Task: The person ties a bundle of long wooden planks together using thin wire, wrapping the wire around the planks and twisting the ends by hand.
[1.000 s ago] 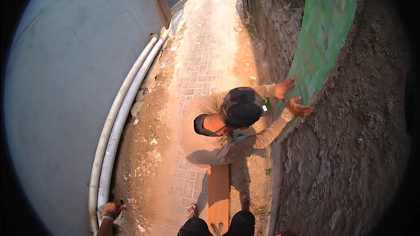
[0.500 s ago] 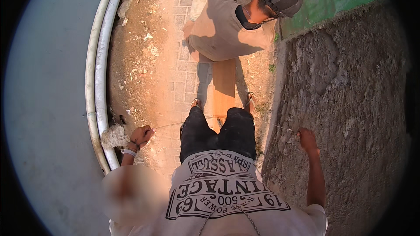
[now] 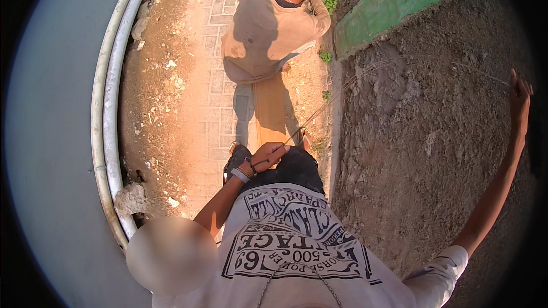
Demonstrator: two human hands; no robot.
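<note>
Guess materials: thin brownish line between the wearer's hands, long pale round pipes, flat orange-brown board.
Thin brownish line: perhaps twine or nylon; it curves, too fine to judge finish.
Long pale round pipes: probably plastic, smooth but grimy; even tube walls, painted metal possible.
Flat orange-brown board: likely wood, matte; brown tone, straight edges.

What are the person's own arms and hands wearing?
The left hand has no glove; its wrist wears a pale band and a dark bracelet. The right hand is gloveless too, and I see no band there. A short, whitish sleeve covers the right upper arm; the left sleeve is hidden.
</note>
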